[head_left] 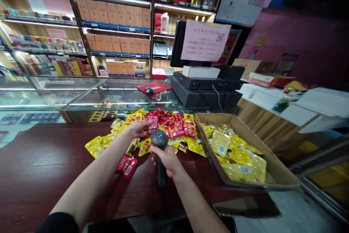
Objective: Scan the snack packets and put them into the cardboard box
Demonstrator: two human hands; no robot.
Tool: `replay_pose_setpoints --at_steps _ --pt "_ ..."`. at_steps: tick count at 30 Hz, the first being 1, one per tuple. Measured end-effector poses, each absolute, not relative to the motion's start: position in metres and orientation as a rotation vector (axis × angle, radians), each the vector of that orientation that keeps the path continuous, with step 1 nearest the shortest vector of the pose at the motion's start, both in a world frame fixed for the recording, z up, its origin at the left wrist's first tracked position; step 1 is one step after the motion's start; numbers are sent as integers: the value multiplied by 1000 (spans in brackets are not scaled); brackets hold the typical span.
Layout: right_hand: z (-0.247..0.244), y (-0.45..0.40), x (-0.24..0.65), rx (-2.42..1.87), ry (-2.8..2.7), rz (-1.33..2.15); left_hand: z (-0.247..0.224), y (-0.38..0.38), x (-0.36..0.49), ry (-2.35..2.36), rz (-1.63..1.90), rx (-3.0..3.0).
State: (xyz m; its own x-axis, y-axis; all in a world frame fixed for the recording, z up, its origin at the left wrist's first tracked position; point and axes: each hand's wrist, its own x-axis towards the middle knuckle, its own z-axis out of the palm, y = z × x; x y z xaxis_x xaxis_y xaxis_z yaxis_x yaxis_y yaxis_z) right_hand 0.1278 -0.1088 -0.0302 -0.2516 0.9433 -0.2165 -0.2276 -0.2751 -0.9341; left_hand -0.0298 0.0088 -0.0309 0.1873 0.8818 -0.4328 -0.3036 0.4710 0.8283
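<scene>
Red packet (152, 123) at left hand (139, 129), scanner (159, 139) (upright) near table edge (131, 214)

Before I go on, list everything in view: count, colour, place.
Red packets: many, mid-table; one near left forearm
Yellow packets: many, on table and in box
Open box: one, brown, table's right side
Scanner: one, black, right hand
Table: one, reddish brown, under hands
Mouse: one, dark, on red mat
Monitor: one, black, beyond table, pink notice on it
Dark equipment: stacked, below monitor
Glass counter: beyond table
Shelves: lit, back wall, many orange, blue and red boxes
White boxes: several, right; other clutter too dim to count
Left hand: one, at a red packet
Right hand: one, around scanner handle
</scene>
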Motion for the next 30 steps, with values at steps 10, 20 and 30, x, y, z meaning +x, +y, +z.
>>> replay_pose_setpoints --at_steps 10,20,30 --pt "-41 -112 124 -1099 -1062 1650 -43 11 -23 1094 905 689" --pt "-46 -110 123 -1097 -1092 1648 -40 9 -23 1100 895 716" --pt "-34 -109 129 -1089 -1012 1563 -35 4 -19 1101 865 736"
